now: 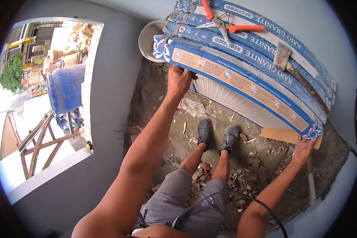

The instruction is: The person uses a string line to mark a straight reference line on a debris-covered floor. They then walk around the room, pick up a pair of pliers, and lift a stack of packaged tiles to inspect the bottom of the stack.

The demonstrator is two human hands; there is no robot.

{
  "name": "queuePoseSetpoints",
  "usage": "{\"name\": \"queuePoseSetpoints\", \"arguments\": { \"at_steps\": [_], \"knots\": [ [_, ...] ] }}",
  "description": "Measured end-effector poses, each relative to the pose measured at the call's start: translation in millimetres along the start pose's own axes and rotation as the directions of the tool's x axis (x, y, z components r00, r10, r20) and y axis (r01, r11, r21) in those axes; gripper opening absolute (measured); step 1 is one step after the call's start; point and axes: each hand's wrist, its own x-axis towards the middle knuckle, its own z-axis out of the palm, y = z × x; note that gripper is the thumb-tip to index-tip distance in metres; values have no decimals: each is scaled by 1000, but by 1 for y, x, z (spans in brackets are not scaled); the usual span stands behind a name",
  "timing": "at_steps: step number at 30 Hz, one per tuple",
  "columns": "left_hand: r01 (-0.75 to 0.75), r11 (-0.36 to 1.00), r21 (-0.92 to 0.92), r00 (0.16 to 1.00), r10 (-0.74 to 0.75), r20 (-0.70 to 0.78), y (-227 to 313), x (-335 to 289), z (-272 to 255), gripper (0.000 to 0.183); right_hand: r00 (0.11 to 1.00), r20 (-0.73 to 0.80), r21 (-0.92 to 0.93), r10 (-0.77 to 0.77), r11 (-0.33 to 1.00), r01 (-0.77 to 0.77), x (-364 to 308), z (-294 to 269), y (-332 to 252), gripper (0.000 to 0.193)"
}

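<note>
Several blue cardboard boxes of granite tiles (261, 39) stand on edge in a row against the wall. At the nearest box (242, 81), which has an orange strip along its top, both my arms are stretched out. My left hand (181, 82) has its fingers curled under the left end of that box's edge. Around the lower right corner of the same box, my right hand (304, 150) is closed. Below the strip shows the pale, gridded face of a tile (226, 99). Brown cardboard (277, 135) sticks out beneath the box's right end.
Red-handled snips (222, 25) and a hammer (287, 63) lie on top of the boxes. A whitish bucket (146, 41) stands behind their left end. Rubble (242, 186) and clear plastic (194, 106) litter the dirt floor around my feet. A pale pipe (311, 182) lies at right; a window opening (93, 87) is at left.
</note>
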Motion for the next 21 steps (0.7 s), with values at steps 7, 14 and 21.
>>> {"name": "queuePoseSetpoints", "arguments": {
  "at_steps": [7,14,21],
  "knots": [
    [-371,859,352,925,376,57,35,18,-18,23,997,-61,-318,-54,948,32,40,-60,9,37],
    [-226,769,598,945,322,-56,3,19,-24,22,900,-390,-341,-193,939,54,17,54,12,23],
    [-414,521,747,828,556,71,-17,40,-64,74,892,-412,-413,-183,910,-4,32,9,19,41]
  ]
}}
